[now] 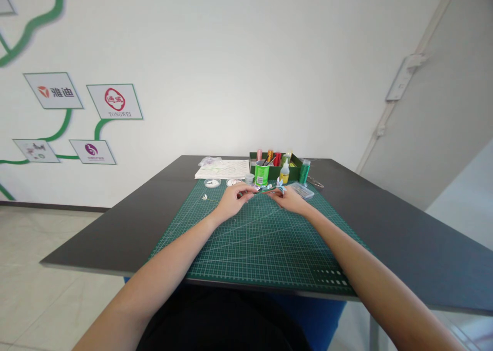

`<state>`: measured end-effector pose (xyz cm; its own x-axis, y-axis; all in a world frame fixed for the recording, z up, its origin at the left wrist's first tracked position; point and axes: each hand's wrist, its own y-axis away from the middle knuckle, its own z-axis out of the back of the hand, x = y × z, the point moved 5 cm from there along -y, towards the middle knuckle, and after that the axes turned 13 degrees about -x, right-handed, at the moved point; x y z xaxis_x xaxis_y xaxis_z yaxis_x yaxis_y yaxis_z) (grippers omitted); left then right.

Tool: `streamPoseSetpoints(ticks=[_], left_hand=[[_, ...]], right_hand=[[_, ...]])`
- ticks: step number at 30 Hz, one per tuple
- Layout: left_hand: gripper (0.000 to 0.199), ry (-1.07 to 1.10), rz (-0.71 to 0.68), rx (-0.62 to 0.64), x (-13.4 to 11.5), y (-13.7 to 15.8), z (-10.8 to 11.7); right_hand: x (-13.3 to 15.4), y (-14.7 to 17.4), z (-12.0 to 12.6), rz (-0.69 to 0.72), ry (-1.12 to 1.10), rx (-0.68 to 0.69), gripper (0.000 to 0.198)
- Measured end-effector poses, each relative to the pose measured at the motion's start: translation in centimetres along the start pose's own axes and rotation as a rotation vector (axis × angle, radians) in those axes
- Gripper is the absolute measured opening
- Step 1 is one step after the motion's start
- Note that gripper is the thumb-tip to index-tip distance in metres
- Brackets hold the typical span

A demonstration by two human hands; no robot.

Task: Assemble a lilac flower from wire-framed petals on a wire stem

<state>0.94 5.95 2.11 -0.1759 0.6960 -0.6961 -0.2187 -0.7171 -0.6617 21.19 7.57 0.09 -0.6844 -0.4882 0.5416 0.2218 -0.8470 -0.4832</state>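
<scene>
My left hand point(235, 197) is closed in a pinch over the far part of the green cutting mat point(262, 238). Facing it, my right hand point(288, 198) is also closed, its fingertips close to the left ones. A thin dark piece runs between the fingertips, too small to name. At the right hand's fingers shows a small white flower-like piece point(280, 182) with pale blue below; whether it is gripped or stands behind, I cannot tell. Just beyond the hands stands a bright green can point(262, 174) with thin tools in it. Left of the hands lies a small white flower on a thin stem point(205, 197).
Behind the can, a dark green box point(296, 173) holds several coloured spools. A yellow-labelled glue bottle point(284, 172) and a green glitter tube point(304, 171) stand before it. Nearby are a clear case point(301, 190), shallow dishes point(212, 182), a grey cup point(249, 178) and white sheets point(223, 169).
</scene>
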Motion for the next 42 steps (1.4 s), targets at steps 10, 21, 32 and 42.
streamPoseSetpoints(ticks=[10,21,32,42], left_hand=[[0.019,0.062,0.037,-0.025,0.1,-0.2,0.2],[0.016,0.089,0.069,-0.110,0.5,-0.5,0.7],[0.016,0.079,0.071,-0.105,0.5,-0.4,0.7],[0.016,-0.076,-0.045,-0.005,-0.6,0.1,0.1]], right_hand=[[0.4,-0.1,0.4,0.014,0.027,0.002,0.038],[1.0,0.2,0.5,-0.003,-0.031,0.038,0.038],[0.9,0.2,0.6,-0.016,-0.044,0.044,0.038],[0.0,0.0,0.3,-0.040,0.010,0.016,0.037]])
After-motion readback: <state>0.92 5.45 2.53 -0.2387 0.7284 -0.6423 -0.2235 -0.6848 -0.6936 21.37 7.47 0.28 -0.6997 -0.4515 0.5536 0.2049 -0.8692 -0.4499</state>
